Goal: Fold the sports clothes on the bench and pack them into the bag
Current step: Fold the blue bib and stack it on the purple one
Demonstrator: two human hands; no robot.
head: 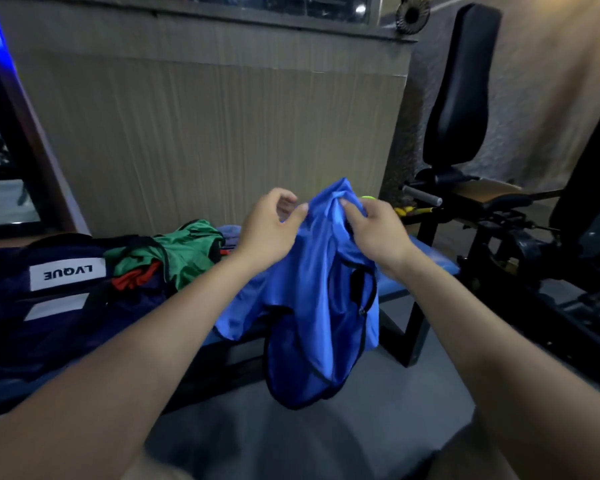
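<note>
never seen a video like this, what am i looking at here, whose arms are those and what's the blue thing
There is one picture, taken by a camera worn on a person's head, looking forward and down, so the two bare arms are that person's own. No machine is involved. The left hand and right hand both pinch the top of a blue sports garment with dark trim, holding it up so it hangs in front of a blue padded bench. On the left, lying on the bench, is a dark bag with a white label, and crumpled green clothing and red clothing lie at its opening. Gym equipment stands on the right.
</note>
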